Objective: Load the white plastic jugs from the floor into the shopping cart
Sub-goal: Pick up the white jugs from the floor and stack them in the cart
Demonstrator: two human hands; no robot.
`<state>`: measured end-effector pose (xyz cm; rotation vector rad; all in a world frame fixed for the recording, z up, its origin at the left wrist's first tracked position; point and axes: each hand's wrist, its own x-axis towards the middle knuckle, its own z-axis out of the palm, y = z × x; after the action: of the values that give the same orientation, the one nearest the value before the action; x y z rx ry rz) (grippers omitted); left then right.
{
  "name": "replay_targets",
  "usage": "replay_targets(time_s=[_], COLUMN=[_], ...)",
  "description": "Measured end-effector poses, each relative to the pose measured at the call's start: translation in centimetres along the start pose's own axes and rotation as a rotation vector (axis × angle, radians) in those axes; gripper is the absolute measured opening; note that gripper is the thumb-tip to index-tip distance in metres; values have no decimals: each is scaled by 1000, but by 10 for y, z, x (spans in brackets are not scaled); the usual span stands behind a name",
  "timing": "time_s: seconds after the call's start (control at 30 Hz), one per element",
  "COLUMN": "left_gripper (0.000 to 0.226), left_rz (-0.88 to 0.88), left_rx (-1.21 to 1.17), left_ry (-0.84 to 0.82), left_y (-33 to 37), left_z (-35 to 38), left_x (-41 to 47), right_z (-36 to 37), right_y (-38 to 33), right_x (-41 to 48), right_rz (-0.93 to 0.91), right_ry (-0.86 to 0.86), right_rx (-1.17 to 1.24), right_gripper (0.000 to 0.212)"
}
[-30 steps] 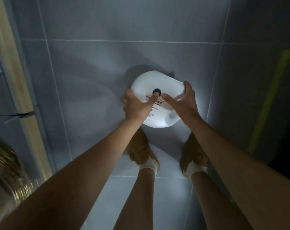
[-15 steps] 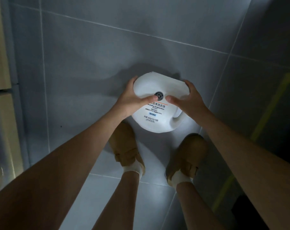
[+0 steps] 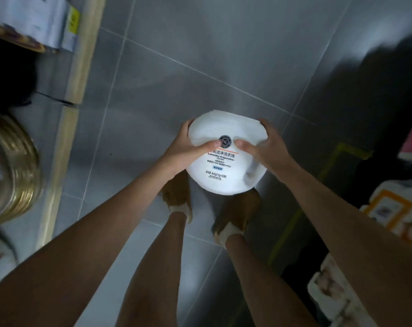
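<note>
Above the grey tiled floor (image 3: 200,67), over the shoes (image 3: 176,194) | white plastic jug (image 3: 226,171) held label-up | left hand (image 3: 183,151) and right hand (image 3: 269,149) clasp its sides, thumbs on top | step: carrying | next: find the cart, unseen here

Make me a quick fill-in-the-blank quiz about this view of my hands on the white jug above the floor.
The round white plastic jug carries a label reading "Laundry ____".
The left hand and the right hand grip its sides, with both ____ lying across the label.
Beneath it lies a floor of grey ____.
Missing words: Capsules; thumbs; tiles.
</note>
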<state>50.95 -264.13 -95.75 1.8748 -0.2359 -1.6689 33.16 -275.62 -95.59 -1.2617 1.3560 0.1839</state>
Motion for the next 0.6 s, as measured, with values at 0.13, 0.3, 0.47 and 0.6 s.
replay_targets(time_s=[0.13, 0.3, 0.47, 0.6], left_gripper=[74, 85, 81, 87], left_rz=[76, 161, 245, 302], left_rx=[-67, -162, -265, -364], left_ry=[52, 173, 353, 521], left_y=[54, 111, 138, 132], left_z=[-19, -36, -37, -35], left_x=[-87, -213, -357, -475], right_z=[-21, -41, -51, -40], right_y=[-75, -166, -241, -282], right_x=[-68, -168, -280, -360], right_rz=[-97, -240, -368, -481], right_ry=[-22, -72, -232, -417], right_rx=[-49, -174, -224, -307], right_gripper=[81, 90, 78, 64])
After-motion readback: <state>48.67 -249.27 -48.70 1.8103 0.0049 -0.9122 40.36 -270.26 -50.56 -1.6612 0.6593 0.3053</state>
